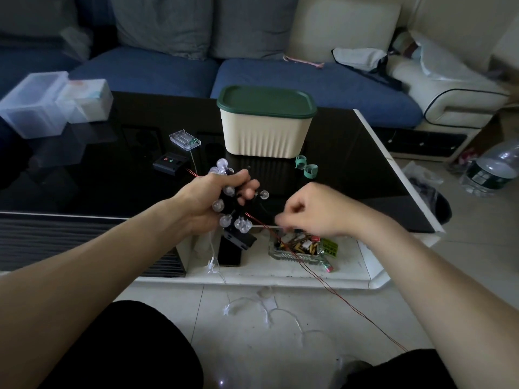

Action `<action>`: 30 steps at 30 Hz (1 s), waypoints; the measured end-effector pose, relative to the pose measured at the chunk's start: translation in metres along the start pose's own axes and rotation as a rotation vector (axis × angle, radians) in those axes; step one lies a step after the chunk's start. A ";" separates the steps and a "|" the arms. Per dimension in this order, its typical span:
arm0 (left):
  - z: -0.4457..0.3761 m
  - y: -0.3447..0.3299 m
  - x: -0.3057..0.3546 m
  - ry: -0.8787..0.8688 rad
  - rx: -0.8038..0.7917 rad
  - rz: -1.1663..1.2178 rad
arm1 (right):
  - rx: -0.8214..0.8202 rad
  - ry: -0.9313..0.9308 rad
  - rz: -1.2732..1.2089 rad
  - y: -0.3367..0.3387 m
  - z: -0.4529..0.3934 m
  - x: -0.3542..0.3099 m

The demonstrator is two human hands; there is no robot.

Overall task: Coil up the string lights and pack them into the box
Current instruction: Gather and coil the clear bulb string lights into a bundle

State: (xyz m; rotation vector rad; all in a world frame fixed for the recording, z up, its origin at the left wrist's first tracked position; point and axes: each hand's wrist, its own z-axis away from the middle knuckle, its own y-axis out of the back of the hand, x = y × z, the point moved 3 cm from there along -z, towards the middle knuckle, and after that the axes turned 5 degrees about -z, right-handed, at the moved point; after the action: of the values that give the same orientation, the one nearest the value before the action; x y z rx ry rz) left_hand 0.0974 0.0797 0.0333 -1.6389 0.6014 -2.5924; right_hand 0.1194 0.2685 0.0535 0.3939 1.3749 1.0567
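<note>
Cream ribbed box [265, 134], green lid [266, 101], blue sofa [309, 80].

I count one lidded box [266, 133], two battery cases [185, 140], two green ties [306, 167], two clear tubs [33, 108].

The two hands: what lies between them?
In the head view, a thin red wire runs from the bulb bundle in the left hand toward the right hand.

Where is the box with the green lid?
The box stands on the black table, at the far middle, behind the left hand, its green lid on.
</note>
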 end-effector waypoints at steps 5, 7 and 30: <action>0.006 -0.006 -0.001 0.009 -0.026 0.074 | -0.147 0.081 0.108 -0.027 0.004 -0.026; 0.010 -0.010 -0.003 0.024 -0.079 0.081 | -0.201 0.090 0.113 -0.030 0.007 -0.034; 0.022 -0.022 -0.016 0.170 -0.409 -0.402 | 0.161 0.107 -0.240 0.000 0.005 -0.017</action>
State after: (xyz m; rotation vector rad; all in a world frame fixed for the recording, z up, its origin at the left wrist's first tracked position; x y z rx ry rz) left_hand 0.1278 0.0965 0.0350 -1.8186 0.9556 -3.0842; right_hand 0.1260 0.2569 0.0649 0.2846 1.5664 0.7819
